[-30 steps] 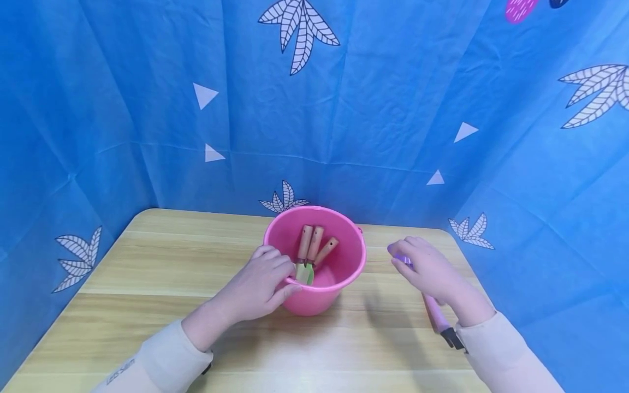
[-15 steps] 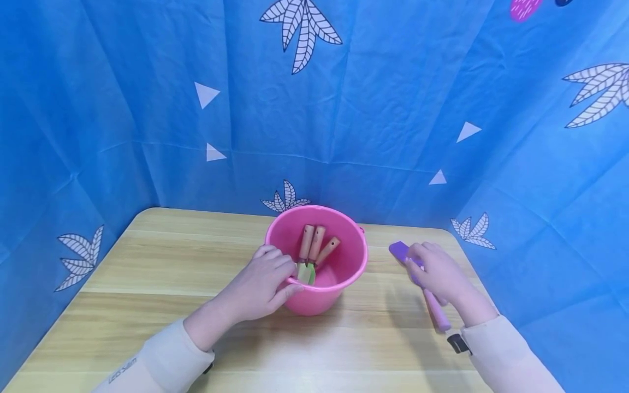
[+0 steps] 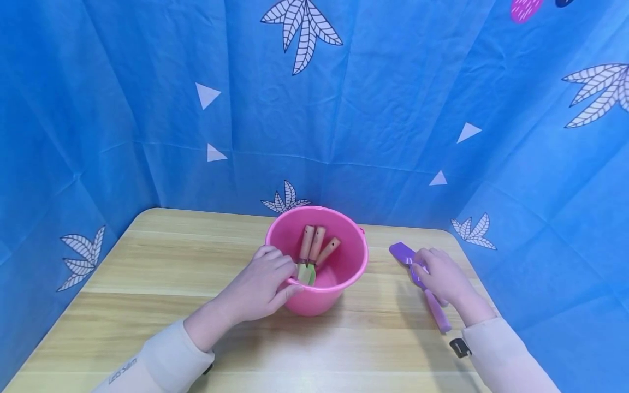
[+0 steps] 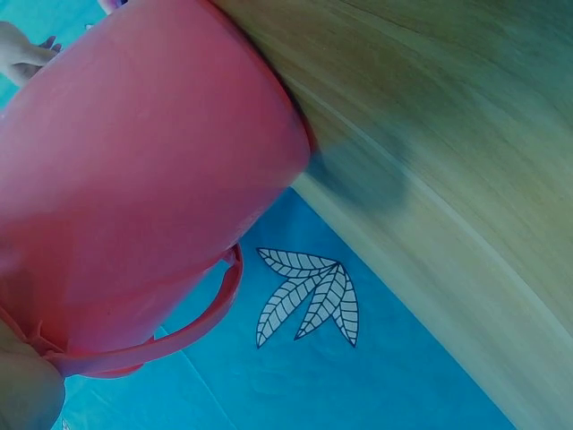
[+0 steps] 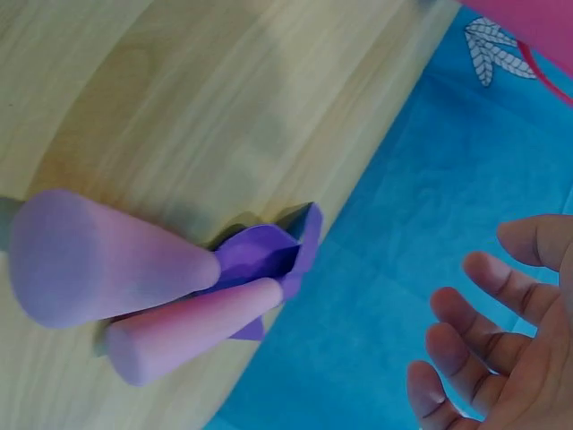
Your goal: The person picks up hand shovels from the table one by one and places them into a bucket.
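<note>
My left hand [image 3: 257,284] grips the near-left rim of a pink bucket [image 3: 314,300], thumb outside. Inside the bucket lie several small tools with wooden handles [image 3: 316,244], one with a green blade [image 3: 308,274]. In the left wrist view the bucket [image 4: 152,161] fills the upper left, its handle [image 4: 192,333] hanging at the side. My right hand [image 3: 444,281] hovers over two purple tools [image 3: 403,253] with light purple handles [image 3: 437,311]. The right wrist view shows the hand [image 5: 510,358] with fingers loosely bent and empty, apart from the handles [image 5: 116,260].
A wooden table [image 3: 162,262] lies under everything. Blue cloth [image 3: 275,120] with white leaf prints and triangles stands behind it and on both sides. The bucket is left of the purple tools.
My right hand has moved right and slightly nearer, uncovering the purple blade it was over. The left hand and bucket stay almost in place.
</note>
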`<state>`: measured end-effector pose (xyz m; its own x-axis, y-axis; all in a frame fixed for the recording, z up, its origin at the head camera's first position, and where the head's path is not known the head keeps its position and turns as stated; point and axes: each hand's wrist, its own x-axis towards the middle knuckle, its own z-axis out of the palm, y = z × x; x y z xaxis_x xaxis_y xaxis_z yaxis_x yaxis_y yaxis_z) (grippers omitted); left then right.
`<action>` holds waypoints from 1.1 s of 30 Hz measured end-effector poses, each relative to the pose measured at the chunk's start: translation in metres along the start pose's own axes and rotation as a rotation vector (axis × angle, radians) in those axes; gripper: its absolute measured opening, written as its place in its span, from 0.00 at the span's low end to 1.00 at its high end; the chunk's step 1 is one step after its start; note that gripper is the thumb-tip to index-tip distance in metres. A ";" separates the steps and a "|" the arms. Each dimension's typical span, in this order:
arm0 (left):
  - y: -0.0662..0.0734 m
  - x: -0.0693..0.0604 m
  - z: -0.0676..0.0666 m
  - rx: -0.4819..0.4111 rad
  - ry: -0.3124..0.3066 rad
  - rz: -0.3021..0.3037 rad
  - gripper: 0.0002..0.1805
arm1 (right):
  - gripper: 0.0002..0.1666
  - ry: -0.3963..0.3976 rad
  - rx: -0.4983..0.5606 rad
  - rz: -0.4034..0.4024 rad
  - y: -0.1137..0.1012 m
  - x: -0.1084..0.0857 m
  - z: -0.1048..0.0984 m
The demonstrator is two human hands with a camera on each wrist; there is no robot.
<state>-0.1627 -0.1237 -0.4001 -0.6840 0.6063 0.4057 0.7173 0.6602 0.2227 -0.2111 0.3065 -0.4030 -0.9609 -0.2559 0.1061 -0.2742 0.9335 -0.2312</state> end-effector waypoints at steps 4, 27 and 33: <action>0.000 0.000 0.000 0.003 -0.002 -0.002 0.12 | 0.13 -0.018 -0.013 0.037 0.007 0.000 0.004; 0.000 0.002 -0.001 0.019 0.001 0.000 0.12 | 0.25 -0.063 -0.014 0.188 0.043 0.001 0.025; 0.000 0.002 -0.001 0.017 0.002 -0.002 0.12 | 0.28 -0.099 -0.010 0.228 0.055 0.000 0.033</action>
<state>-0.1638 -0.1226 -0.3987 -0.6854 0.6038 0.4071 0.7133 0.6692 0.2083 -0.2280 0.3496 -0.4475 -0.9972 -0.0615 -0.0429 -0.0501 0.9722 -0.2289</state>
